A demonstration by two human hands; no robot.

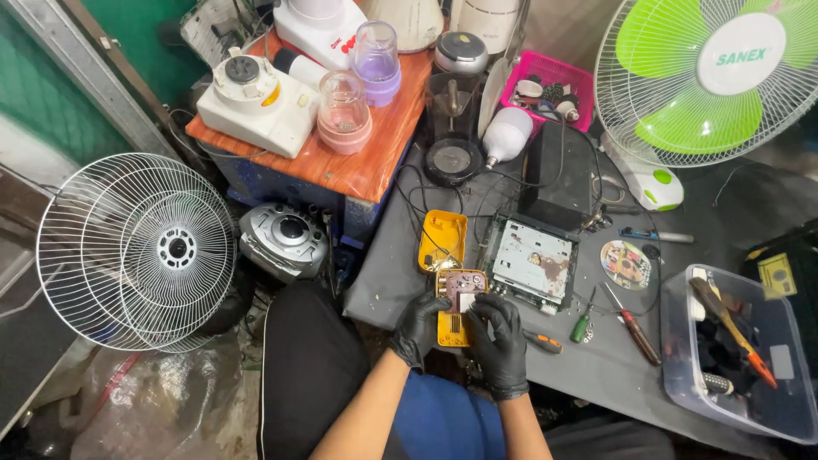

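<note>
- A yellow plastic casing half (457,311), flat and rectangular with a small circuit board seated in it, is gripped between both hands at the near edge of the grey worktable (588,366).
- The left hand (417,328), sheathed in a matte black glove, is clenched around the casing's left edge, thumb laid on top.
- The right hand (500,341), gloved alike, is clasped on the casing's right side, its fingers curled over the board.
- A second yellow casing half (443,238), hollow and smooth, is seen lying just beyond the held one, joined to it by thin wires.
- Just right of it, an opened metal chassis (530,260) with a pale, stained top plate is set flat on the table.
- A shiny printed disc (625,264) is laid to the right of the chassis.
- A green-handled screwdriver (582,324) and a red-handled screwdriver (635,328) are laid near the disc; an orange-handled tool (544,342) is touching the right glove's side.
- A clear plastic tub (682,375) holding mixed tools is placed at the table's right end.
- A round white wire fan guard (128,251) is propped at the left, on the floor.
- A green-bladed fan (707,85) behind a white grille is stood at the far right.
- White blender bases and pink translucent jars are gathered on an orange wood-grain board (366,162) beyond.
</note>
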